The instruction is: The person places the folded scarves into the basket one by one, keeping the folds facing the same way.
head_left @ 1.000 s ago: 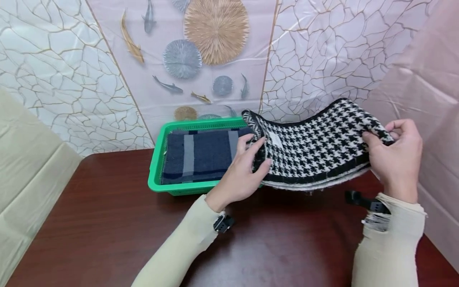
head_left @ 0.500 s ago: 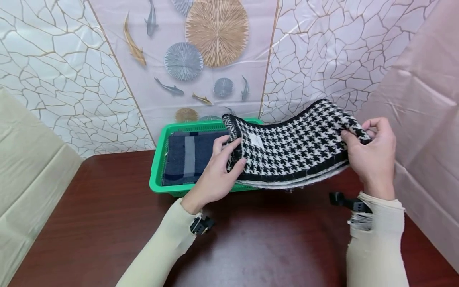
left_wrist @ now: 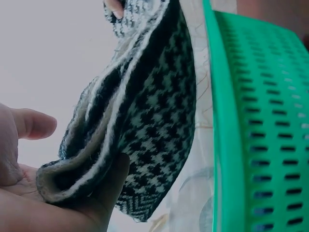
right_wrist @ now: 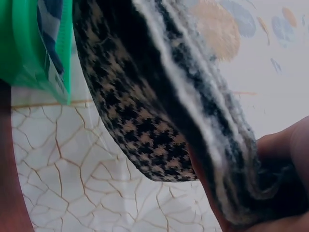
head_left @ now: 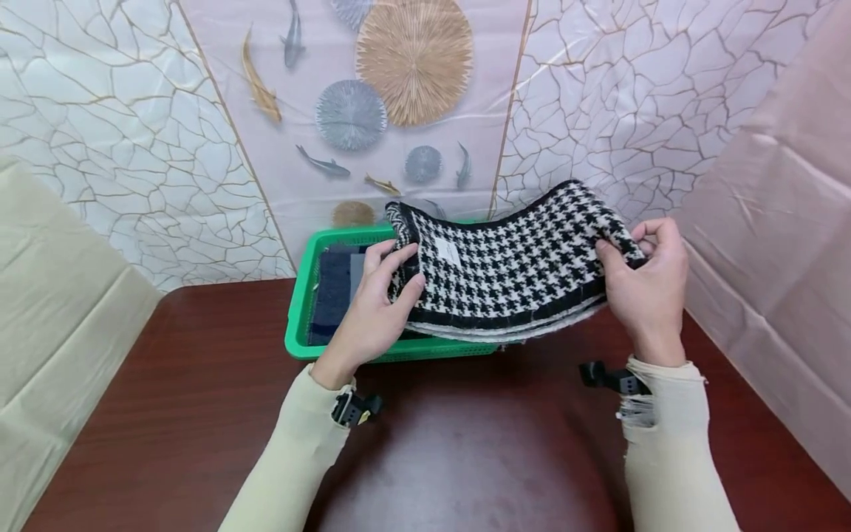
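Observation:
A folded black-and-white houndstooth scarf (head_left: 512, 258) with black borders and a white label (head_left: 448, 251) is held up in both hands. My left hand (head_left: 375, 303) holds its folded left end; in the left wrist view a finger lies along the patterned face, while the thumb (left_wrist: 36, 124) stands apart from the fabric. My right hand (head_left: 645, 288) pinches the other end, thumb on top. The right wrist view shows its stacked layers and fuzzy pale edges. Behind and below the scarf stands a green plastic basket (head_left: 302, 295) holding a folded navy cloth (head_left: 330, 292) with a grey stripe, partly covered from view.
The basket rests on a dark reddish-brown table (head_left: 219, 399) near its far edge. A patterned sheet (head_left: 193, 170) hangs behind the table, with plain pale sheets along both sides. Black devices are strapped to both wrists.
Both hands have carried the scarf leftward, so it now overlaps more of the basket and hides most of the navy cloth. Both hands keep hold of it.

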The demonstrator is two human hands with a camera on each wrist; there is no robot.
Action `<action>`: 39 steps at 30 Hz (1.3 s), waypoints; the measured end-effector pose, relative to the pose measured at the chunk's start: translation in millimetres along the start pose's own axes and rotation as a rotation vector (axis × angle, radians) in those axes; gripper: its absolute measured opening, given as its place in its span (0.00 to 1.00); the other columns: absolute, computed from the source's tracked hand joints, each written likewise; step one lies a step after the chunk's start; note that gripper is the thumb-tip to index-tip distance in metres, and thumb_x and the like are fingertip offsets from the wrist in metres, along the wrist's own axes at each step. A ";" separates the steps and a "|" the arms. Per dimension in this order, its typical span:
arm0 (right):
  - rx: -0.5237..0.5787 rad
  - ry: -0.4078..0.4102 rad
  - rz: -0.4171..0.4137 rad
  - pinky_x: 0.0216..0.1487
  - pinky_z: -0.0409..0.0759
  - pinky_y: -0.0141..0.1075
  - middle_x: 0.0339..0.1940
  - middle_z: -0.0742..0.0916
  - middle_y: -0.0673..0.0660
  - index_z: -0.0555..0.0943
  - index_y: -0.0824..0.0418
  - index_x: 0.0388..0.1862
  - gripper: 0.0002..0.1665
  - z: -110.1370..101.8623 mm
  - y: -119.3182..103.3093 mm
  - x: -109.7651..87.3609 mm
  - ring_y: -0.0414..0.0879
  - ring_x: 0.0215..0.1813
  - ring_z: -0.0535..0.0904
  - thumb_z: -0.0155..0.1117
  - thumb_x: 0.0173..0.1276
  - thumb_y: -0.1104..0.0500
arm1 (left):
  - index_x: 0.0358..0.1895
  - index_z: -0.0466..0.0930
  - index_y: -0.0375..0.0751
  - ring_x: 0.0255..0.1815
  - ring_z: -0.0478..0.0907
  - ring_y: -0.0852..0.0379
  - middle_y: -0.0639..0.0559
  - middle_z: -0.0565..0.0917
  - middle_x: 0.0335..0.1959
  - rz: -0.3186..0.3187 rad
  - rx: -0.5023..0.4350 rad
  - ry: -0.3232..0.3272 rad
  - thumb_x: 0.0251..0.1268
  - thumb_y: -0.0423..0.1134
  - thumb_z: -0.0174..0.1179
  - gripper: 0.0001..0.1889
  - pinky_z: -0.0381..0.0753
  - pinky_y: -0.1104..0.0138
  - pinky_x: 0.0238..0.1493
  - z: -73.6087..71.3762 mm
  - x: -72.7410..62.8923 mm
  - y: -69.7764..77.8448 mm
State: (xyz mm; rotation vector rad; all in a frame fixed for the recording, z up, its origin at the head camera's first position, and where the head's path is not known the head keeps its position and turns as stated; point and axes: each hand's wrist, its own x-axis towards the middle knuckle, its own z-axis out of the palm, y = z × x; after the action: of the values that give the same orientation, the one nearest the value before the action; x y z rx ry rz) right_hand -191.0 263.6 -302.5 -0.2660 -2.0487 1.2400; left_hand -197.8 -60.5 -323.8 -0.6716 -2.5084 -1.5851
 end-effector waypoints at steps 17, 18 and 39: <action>0.112 -0.027 0.015 0.33 0.76 0.29 0.22 0.77 0.47 0.67 0.43 0.35 0.19 42.2 -18.0 -6.5 0.36 0.26 0.75 0.71 0.66 0.58 | 0.79 0.63 0.51 0.84 0.45 0.53 0.54 0.48 0.82 -0.069 -0.063 0.062 0.82 0.50 0.48 0.27 0.55 0.46 0.80 -37.3 -0.1 -10.9; 0.116 -0.030 0.018 0.32 0.76 0.29 0.21 0.78 0.46 0.67 0.44 0.35 0.19 45.1 -18.5 -7.4 0.36 0.25 0.76 0.72 0.66 0.58 | 0.79 0.63 0.51 0.84 0.45 0.53 0.54 0.48 0.82 -0.071 -0.070 0.067 0.82 0.50 0.48 0.27 0.55 0.46 0.80 -39.9 -0.2 -10.9; 0.186 -0.082 -0.058 0.29 0.76 0.29 0.26 0.82 0.48 0.67 0.50 0.38 0.18 86.5 -11.3 -22.7 0.35 0.25 0.79 0.71 0.68 0.58 | 0.78 0.64 0.47 0.84 0.43 0.52 0.51 0.48 0.82 -0.115 -0.072 0.117 0.82 0.49 0.49 0.27 0.48 0.48 0.82 -76.6 -2.4 -25.4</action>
State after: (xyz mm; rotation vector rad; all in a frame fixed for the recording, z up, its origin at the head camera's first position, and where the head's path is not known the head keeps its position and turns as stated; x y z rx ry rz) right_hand -230.3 186.6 -328.1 -0.0691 -1.9784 1.4154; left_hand -217.4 -137.7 -311.0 -0.4354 -2.4562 -1.7065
